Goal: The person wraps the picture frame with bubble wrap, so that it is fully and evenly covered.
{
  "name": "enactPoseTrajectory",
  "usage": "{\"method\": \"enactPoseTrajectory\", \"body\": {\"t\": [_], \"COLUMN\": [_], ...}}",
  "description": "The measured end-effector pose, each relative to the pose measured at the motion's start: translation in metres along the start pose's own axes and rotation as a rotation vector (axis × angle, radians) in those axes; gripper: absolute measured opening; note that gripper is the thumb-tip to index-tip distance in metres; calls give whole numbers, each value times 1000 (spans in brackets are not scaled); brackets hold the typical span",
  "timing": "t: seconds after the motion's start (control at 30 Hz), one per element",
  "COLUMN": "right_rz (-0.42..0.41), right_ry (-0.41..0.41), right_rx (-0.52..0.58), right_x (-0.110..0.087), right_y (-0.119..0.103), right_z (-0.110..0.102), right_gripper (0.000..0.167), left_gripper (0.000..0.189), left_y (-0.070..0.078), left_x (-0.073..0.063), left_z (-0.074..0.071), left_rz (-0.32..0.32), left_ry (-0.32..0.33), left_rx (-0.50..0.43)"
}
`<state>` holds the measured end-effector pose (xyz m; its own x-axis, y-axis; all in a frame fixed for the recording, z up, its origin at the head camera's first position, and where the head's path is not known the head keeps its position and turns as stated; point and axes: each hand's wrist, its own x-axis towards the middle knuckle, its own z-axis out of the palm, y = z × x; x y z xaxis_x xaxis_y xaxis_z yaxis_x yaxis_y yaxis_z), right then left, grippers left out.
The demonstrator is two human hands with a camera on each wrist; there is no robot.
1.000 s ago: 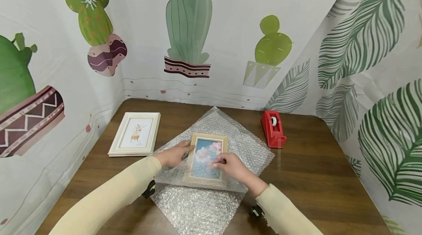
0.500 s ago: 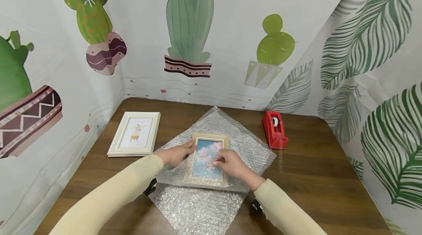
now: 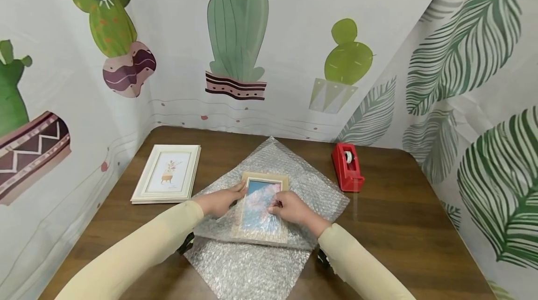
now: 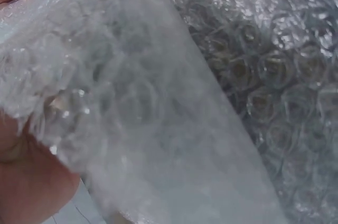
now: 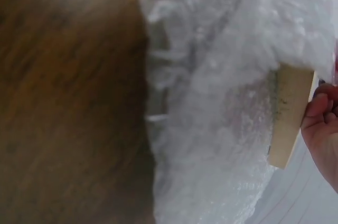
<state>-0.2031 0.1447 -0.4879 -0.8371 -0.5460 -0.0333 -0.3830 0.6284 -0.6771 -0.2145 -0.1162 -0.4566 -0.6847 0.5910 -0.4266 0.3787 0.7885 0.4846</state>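
The blossom picture frame (image 3: 258, 192) lies face up on bubble wrap (image 3: 252, 262), midway between the table's (image 3: 403, 225) side edges, partly under a folded flap (image 3: 218, 229). The left hand (image 3: 222, 201) lays extended fingers along the frame's left edge; the right hand (image 3: 293, 208) pinches the flap over the picture. A white picture frame (image 3: 169, 174) lies near the far left corner, a red tape dispenser (image 3: 348, 170) near the far right.

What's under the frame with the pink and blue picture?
Bubble wrap shows around the frame, on the brown table. The frame hides its back and the spot right beneath.
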Motion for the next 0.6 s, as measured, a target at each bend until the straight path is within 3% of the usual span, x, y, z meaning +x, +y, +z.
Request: {"method": "enactPoseTrajectory", "body": {"t": [0.33, 0.6], "right_rz": [57, 97], "right_ry": [77, 138], "right_rx": [-106, -130], "right_x": [-4, -2], "right_y": [-7, -9], "right_z": [16, 21], "right_gripper": [25, 26], "left_gripper": [73, 67], "left_y": [-4, -6], "left_x": [-3, -1], "left_z": [2, 1], "left_rz": [0, 27], "left_ry": [18, 60], "left_rx": [15, 38]}}
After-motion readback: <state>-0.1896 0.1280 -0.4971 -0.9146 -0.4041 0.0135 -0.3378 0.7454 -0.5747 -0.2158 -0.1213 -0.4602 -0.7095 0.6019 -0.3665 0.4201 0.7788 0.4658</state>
